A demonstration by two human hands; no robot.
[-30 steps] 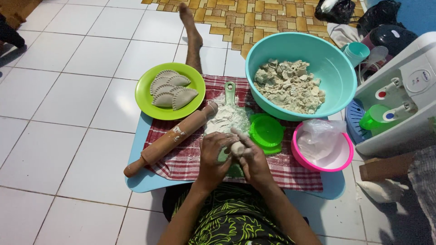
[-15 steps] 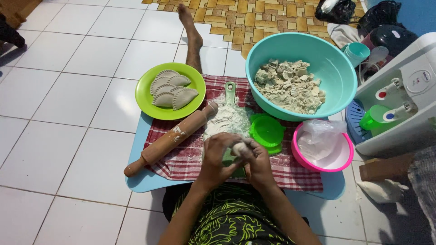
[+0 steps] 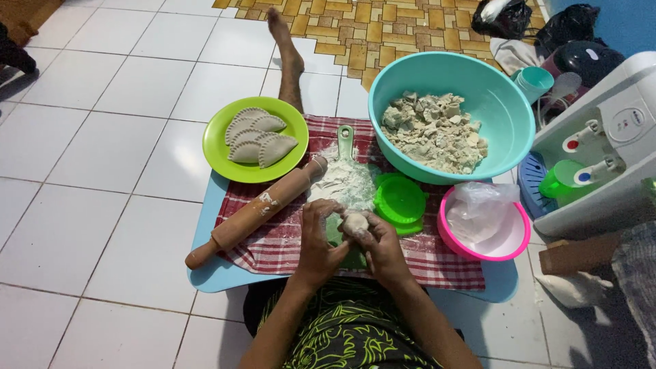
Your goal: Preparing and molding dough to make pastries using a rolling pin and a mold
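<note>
Both hands' grip pinching dough ball: left hand, right hand; roundish, long axis unclear.

White square floor tiles with dark grout cover most of the room. At the far side lies a patch of yellow-brown mosaic paving. On the right stands a white water dispenser before a blue wall. Lighting is even.

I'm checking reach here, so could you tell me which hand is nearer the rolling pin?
Left. The left hand sits just right of the rolling pin; the right hand is farther right, holding the dough ball.
</note>
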